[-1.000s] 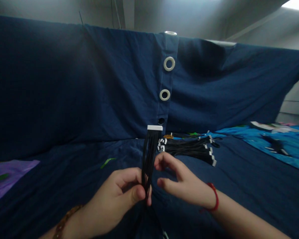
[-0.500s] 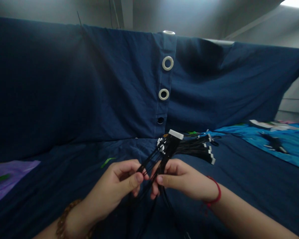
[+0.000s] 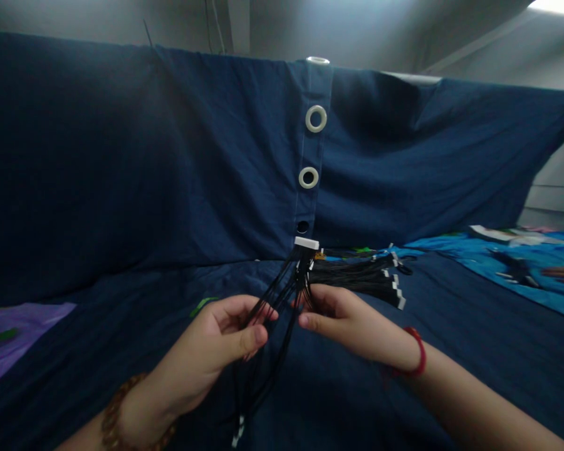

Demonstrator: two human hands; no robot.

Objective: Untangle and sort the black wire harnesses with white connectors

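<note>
A bundle of thin black wires [image 3: 282,294] rises to a white connector [image 3: 306,243] held in the air at mid-frame. My left hand [image 3: 216,341] pinches some of the wires between thumb and fingers, pulled off to the left. Just below the connector, my right hand [image 3: 343,319] grips the other wires. The strands fan apart between the two hands. Their lower ends hang down to a small white connector [image 3: 237,433] near the bottom edge.
A pile of black wire harnesses with white connectors [image 3: 366,279] lies on the dark blue cloth [image 3: 122,188] behind my hands. The cloth rises as a backdrop with white eyelets [image 3: 316,118]. Another person's hand [image 3: 563,274] rests on a light blue sheet [image 3: 498,269] at the right. A purple sheet [image 3: 14,326] lies at the left.
The wires, held as one upright bundle a second ago, are now split between both hands and spread apart. The connector tilted right, then came back upright. A hand appeared at the right edge.
</note>
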